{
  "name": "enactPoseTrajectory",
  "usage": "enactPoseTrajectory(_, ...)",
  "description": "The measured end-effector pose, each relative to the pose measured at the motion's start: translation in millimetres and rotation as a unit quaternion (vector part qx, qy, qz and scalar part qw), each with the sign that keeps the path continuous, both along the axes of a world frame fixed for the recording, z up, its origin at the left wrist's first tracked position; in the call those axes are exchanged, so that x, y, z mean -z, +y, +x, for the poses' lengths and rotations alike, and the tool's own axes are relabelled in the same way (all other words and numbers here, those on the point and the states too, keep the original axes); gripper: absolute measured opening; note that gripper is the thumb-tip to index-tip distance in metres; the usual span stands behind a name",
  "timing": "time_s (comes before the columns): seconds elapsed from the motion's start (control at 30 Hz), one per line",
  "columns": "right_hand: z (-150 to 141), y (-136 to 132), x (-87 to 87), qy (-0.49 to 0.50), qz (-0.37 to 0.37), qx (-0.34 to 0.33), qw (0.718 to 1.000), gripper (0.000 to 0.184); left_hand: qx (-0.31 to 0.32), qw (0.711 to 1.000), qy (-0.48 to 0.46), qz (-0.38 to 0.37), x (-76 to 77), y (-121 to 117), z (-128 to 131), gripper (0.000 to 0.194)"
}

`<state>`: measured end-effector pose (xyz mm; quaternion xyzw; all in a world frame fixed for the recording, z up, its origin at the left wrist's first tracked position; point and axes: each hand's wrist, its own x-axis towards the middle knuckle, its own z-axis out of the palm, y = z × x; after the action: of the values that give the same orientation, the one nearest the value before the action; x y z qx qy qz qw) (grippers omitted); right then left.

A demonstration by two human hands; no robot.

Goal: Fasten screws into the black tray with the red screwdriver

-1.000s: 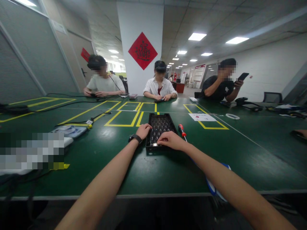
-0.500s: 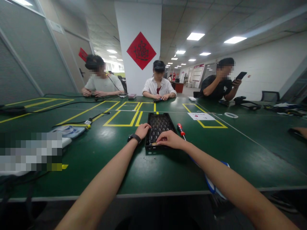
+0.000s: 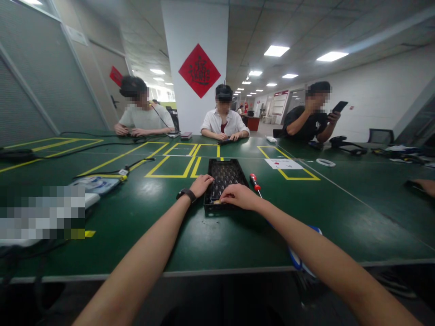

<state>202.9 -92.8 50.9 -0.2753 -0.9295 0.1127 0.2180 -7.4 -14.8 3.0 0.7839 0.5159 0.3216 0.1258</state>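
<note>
A shallow black plastic case (image 3: 224, 170) lies on the green table in front of me, its inside lined with rows of small shiny spots. My left hand (image 3: 201, 184), a dark band on its wrist, grips the case's left wall with the fingertips over the rim. Over the near right part of the case, my right hand (image 3: 237, 196) is closed, thumb and fingertips pinched at a small shiny yellowish piece (image 3: 216, 202) by the near end. The fingers partly cover that piece, and its kind is unclear. Right of the case lies a screwdriver (image 3: 254, 182) with a red and black handle.
Yellow tape outlines mark the green table (image 3: 146, 240). A printed sheet (image 3: 283, 164) and a white ring (image 3: 325, 162) lie to the right. Cables and a bagged item (image 3: 98, 182) are on the left. A blue-edged object (image 3: 295, 258) sits beneath my right forearm. Several people sit around the table.
The view shifts slightly. Both hands stay at the case; the small piece by my right fingertips looked bright white earlier and now looks yellowish.
</note>
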Motion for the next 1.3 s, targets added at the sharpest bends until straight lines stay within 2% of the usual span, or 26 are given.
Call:
enactPoseTrajectory(0.13,0.6,-1.1,-1.1,0.001,-0.015,0.0,1.0,0.02,0.012,1.0,-0.005,0.005,1.7,-2.3,-0.5,0.033)
enactPoseTrajectory(0.3,1.6,1.0,-0.8,0.029,-0.103,-0.005,0.994,0.027,-0.015,0.999,-0.05,0.001,3.9,-2.1,1.8,0.034)
enactPoseTrajectory(0.37,2.1,1.8,-0.4,0.047,-0.115,-0.008,0.992,0.029,-0.025,0.997,-0.07,-0.003,4.1,-1.8,3.5,0.034)
enactPoseTrajectory(0.53,3.1,2.0,-0.9,0.047,-0.084,-0.008,0.995,0.024,-0.03,0.995,-0.089,-0.021,4.7,-0.3,7.4,0.034)
enactPoseTrajectory(0.67,3.7,1.3,-1.3,0.038,-0.089,-0.017,0.995,0.022,-0.034,0.995,-0.09,-0.024,6.0,1.3,8.0,0.034)
enactPoseTrajectory(0.8,3.5,0.8,-1.1,0.047,-0.093,-0.013,0.995,0.023,-0.034,0.997,-0.071,-0.016,6.6,2.7,6.3,0.034)
enactPoseTrajectory(1.03,3.0,-0.7,-3.1,0.031,-0.056,0.0,0.998,0.021,-0.024,0.999,-0.024,-0.003,5.1,4.7,3.4,0.034)
enactPoseTrajectory(1.3,3.5,2.3,1.1,0.054,-0.085,-0.011,0.995,0.022,-0.039,0.999,-0.022,-0.02,4.2,5.4,3.6,0.033)
